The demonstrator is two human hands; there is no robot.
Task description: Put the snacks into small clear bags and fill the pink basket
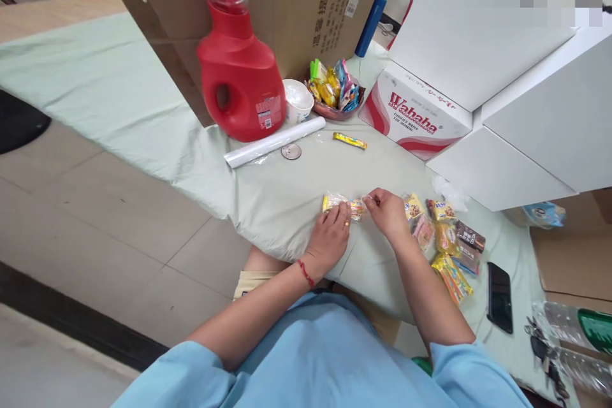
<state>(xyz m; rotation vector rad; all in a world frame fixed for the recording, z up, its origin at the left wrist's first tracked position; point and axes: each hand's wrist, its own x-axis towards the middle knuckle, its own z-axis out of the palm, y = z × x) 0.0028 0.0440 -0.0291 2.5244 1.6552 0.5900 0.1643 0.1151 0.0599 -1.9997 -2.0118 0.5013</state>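
from my remote post, i had the left hand (329,239) palm down, fingers bent across a clear-wrapped yellow snack packet (331,201) on the pale green cloth (282,197); whether its thumb gripped underneath, i could not tell. i had the right hand (388,215) just beside it, thumb and fingertips pinched narrowly on the packet's clear end. beyond them, one brown bowl (345,116) held a heap of wrapped snacks (329,87), too jumbled to count. one white paper tub (298,111) stood between it and one red detergent jug (243,70). one yellow snack stick (350,141) lay near one wahaha carton (414,116).
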